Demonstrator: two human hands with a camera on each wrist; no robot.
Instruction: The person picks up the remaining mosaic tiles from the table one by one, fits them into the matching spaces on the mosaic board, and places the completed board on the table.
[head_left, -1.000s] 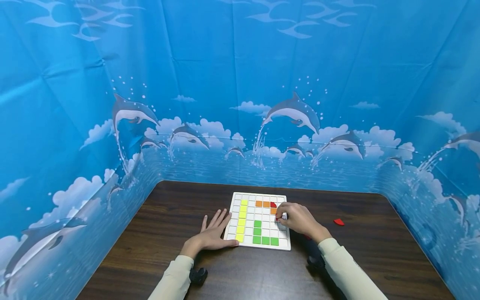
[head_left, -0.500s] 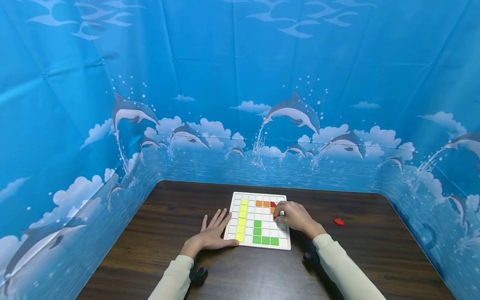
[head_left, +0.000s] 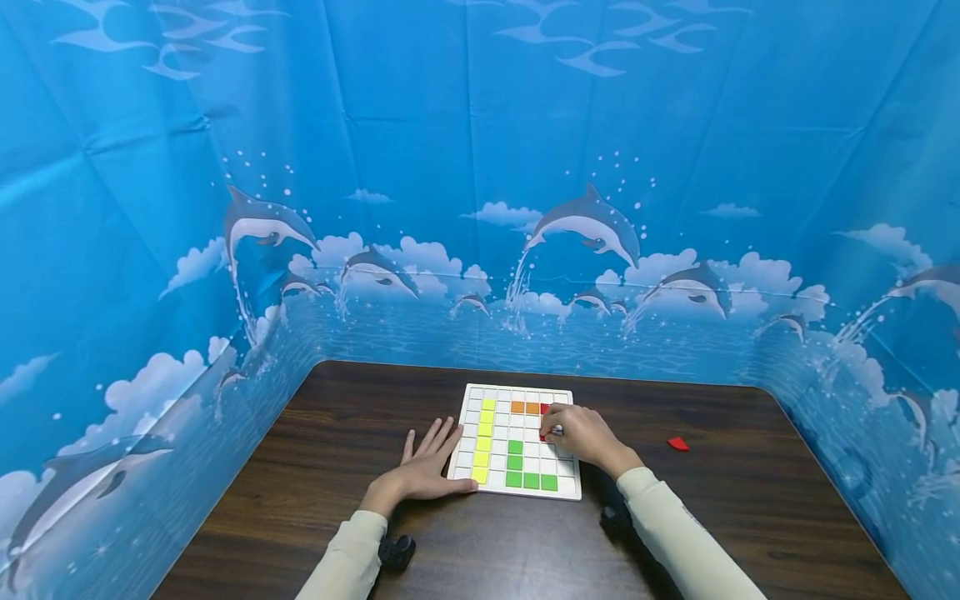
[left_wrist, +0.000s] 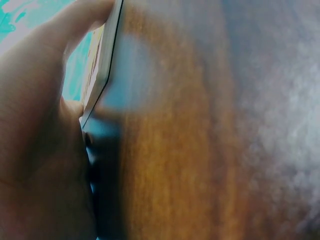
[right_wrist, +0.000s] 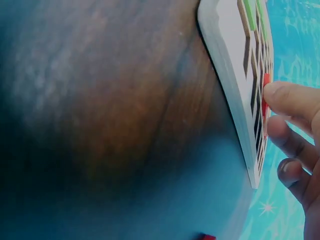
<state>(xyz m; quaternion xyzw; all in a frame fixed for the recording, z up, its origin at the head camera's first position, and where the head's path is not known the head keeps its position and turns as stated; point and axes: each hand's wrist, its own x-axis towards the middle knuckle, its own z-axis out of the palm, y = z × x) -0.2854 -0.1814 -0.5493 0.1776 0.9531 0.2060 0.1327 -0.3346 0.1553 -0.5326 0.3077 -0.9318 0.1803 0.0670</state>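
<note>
A white grid board (head_left: pixel 532 450) lies on the dark wooden table. My left hand (head_left: pixel 423 473) rests at its left edge with the fingers spread and straight, the thumb over the near left corner. At the board's right side, my right hand (head_left: pixel 581 433) pinches a small red tile (right_wrist: pixel 265 95) against the grid. Its full shape is hidden by my fingers. Yellow tiles (head_left: pixel 483 445) form a column on the left, green tiles (head_left: pixel 514 463) an L near the front. Orange tiles (head_left: pixel 518 407) run along the far side, with another red tile (head_left: pixel 544 408) beside them, partly covered by my hand.
On the table (head_left: pixel 750 500), right of the board, lies a loose red rounded tile (head_left: pixel 678 444). Another red piece (right_wrist: pixel 207 237) shows at the bottom of the right wrist view. A blue dolphin-print curtain (head_left: pixel 420 208) surrounds the table's back and sides.
My right hand has shifted slightly left over the board with the red tile, and now covers part of the orange and red tiles. My left hand has stayed in place.
</note>
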